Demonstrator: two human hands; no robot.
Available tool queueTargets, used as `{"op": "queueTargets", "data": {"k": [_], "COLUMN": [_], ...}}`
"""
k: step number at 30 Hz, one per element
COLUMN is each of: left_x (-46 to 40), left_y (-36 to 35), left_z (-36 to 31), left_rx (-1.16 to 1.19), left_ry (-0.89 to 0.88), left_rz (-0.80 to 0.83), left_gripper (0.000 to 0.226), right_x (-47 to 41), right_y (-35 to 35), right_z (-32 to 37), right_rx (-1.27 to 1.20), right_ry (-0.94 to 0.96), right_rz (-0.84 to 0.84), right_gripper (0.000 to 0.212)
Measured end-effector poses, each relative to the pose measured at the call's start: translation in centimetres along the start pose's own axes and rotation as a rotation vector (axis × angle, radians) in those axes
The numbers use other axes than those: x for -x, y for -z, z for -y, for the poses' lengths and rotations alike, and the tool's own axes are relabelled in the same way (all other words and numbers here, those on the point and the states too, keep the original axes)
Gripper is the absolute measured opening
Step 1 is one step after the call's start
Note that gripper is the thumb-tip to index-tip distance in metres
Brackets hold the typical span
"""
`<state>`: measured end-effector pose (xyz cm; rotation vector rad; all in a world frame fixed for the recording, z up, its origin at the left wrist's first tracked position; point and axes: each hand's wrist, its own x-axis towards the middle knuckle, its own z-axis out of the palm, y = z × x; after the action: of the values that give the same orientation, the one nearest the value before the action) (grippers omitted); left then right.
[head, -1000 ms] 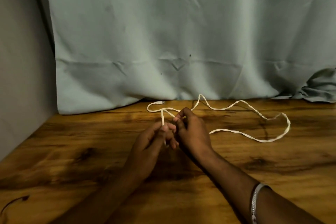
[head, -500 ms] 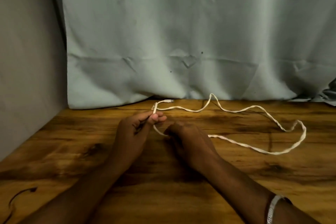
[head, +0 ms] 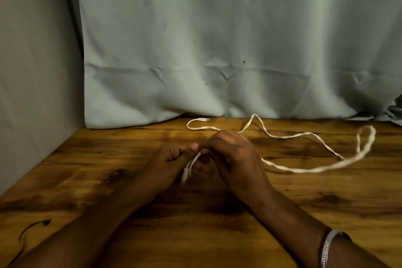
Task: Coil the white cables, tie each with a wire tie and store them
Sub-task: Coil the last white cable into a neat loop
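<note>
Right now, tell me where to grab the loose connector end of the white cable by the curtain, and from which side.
Probably pinch the white cable just behind its connector plug, coming from above. The plug lies flat on the wooden table close to the curtain, so there looks to be little room behind it, and the left hand is nearer that end.

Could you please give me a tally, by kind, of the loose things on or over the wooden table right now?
White cable: 1, gripped by the left hand and right hand
Dark wire tie: 1, at the table's near left
Total: 2
</note>
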<state>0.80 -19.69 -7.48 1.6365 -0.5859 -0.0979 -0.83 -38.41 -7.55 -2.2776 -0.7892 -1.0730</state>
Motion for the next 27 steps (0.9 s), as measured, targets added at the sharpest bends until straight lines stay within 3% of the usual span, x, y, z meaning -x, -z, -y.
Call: {"op": "queueTargets", "data": {"k": [5,20,27], "left_x": [0.9,0.4,0.7], "left_y": [-0.4,-1.0,-1.3], "left_z": [-0.5,-0.6,-2.1], "left_rx": [0.314,0.780,0.746], "left_ry": [0.202,0.195,0.060], "left_rz": [0.082,0.204,-0.008], "left_gripper": [0.038,0.027,0.030], "right_x": [0.1,-0.2,0.5], "right_y": [0.1,0.0,-0.2], "right_z": [-0.1,0.7,-0.2], "right_rx": [-0.307,-0.654,-0.624], "right_ry": [-0.179,-0.574,-0.569], "right_rz": [-0.016,-0.149,-0.014], "right_gripper": [0.004,0.007,0.012]}}
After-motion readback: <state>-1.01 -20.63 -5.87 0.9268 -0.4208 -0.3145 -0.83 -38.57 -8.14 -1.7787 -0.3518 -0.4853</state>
